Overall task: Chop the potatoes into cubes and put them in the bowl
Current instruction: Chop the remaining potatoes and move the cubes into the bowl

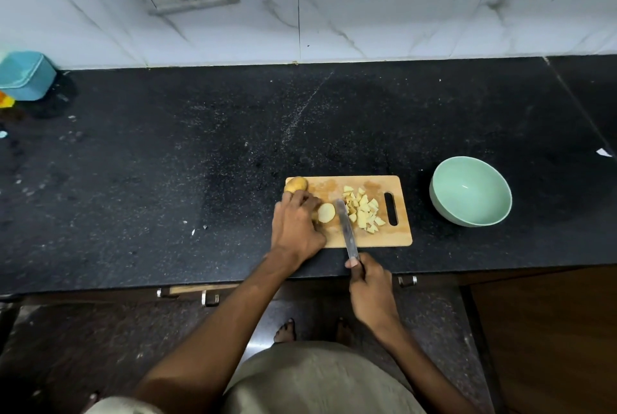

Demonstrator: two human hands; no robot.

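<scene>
My left hand (295,226) is gripping the cut potato (325,213) on the board (394,236) | my right hand (369,286) is grasping the knife (347,230) | bowl (470,191) is sitting on the bench (200,146).

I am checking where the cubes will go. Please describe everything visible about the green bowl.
The green bowl is pale mint, round and deep, with a smooth glossy look like ceramic or melamine. It stands upright and empty on the black counter, to the right of the cutting board and apart from it. Nothing touches it except the counter.
</scene>
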